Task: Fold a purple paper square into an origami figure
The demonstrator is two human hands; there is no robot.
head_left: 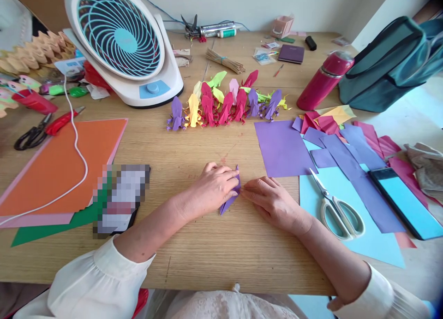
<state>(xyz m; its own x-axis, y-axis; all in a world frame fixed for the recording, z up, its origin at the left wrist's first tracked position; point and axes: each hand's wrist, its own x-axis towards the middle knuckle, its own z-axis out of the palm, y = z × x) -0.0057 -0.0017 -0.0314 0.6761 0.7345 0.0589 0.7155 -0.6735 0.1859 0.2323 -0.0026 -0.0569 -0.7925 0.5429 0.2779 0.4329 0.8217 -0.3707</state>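
A small piece of folded purple paper (229,204), narrow and pointed at both ends, lies on the table in front of me. My left hand (217,186) rests over its left side and holds it down, fingers closed together and covering its middle. From the right, my right hand (273,200) meets the paper's edge with thumb and fingertips pressed together. Its fingertips partly hide that edge. Beyond my hands stand several folded paper figures, among them a purple one (176,113), a yellow one (193,110) and a red one (226,109).
White-handled scissors (341,213) lie on light blue paper (380,247) at right, beside purple sheets (285,146) and a phone (406,203). Another phone (121,199) and orange paper (69,167) lie left. A fan (152,86), a red bottle (325,81) and a teal bag (384,65) stand behind.
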